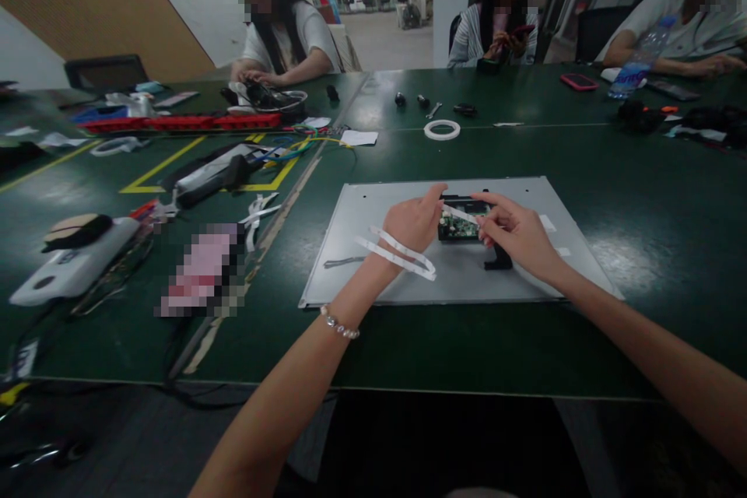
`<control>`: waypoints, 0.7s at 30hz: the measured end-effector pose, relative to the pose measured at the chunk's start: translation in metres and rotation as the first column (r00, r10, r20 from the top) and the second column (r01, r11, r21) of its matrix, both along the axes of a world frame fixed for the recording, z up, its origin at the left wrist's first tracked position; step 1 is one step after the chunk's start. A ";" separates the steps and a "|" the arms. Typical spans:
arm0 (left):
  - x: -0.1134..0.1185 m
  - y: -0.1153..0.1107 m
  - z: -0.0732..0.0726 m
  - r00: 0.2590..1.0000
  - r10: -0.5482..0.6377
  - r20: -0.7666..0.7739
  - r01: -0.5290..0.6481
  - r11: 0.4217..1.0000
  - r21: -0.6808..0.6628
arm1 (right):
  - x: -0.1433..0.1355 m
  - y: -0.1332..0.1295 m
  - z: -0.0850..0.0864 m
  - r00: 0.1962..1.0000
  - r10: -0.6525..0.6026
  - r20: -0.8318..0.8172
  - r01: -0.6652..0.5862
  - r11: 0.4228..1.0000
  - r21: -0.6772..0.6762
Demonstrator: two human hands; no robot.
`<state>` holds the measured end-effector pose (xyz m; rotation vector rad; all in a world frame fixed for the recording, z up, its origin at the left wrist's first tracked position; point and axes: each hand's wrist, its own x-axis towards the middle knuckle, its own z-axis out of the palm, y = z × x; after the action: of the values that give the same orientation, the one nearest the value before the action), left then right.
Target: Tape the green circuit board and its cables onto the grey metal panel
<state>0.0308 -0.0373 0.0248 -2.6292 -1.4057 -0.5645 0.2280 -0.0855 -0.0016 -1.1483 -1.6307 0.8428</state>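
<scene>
Between both hands a narrow white strip [461, 215] is stretched over a green circuit board [458, 229] in a black housing. My left hand [412, 224] pinches one side of the strip at the board's left edge. A long loop of the same-looking strip [402, 258] hangs around my left wrist. My right hand [519, 233] grips the strip near the board's right side, thumb and fingertips together, index finger stretched over the housing. The housing lies on a light grey panel [362, 210]. Below my right hand is a black bracket-like part [499, 258].
A dark tweezers-like tool [343, 262] lies on the panel's left. Beyond the panel are a white ring-shaped roll [442, 130] and a small wrench [433, 110]. A phone [201, 268], a white power strip [75, 261] and cables occupy the left. Several people sit across the green table [397, 156].
</scene>
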 end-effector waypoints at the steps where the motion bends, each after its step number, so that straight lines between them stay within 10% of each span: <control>1: -0.001 0.002 0.000 1.000 0.012 -0.016 -0.012 1.000 -0.003 | 0.000 -0.001 0.001 1.000 0.013 0.024 -0.013 1.000 0.024; 21: -0.017 0.022 -0.007 0.998 0.057 0.040 -0.057 0.998 0.000 | -0.010 0.004 -0.002 0.888 -0.004 0.459 -0.217 0.878 0.426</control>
<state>0.0133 -0.0151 0.0175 -2.5814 -1.4858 -0.6143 0.2184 -0.0815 -0.0038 -0.9433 -2.1503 0.2121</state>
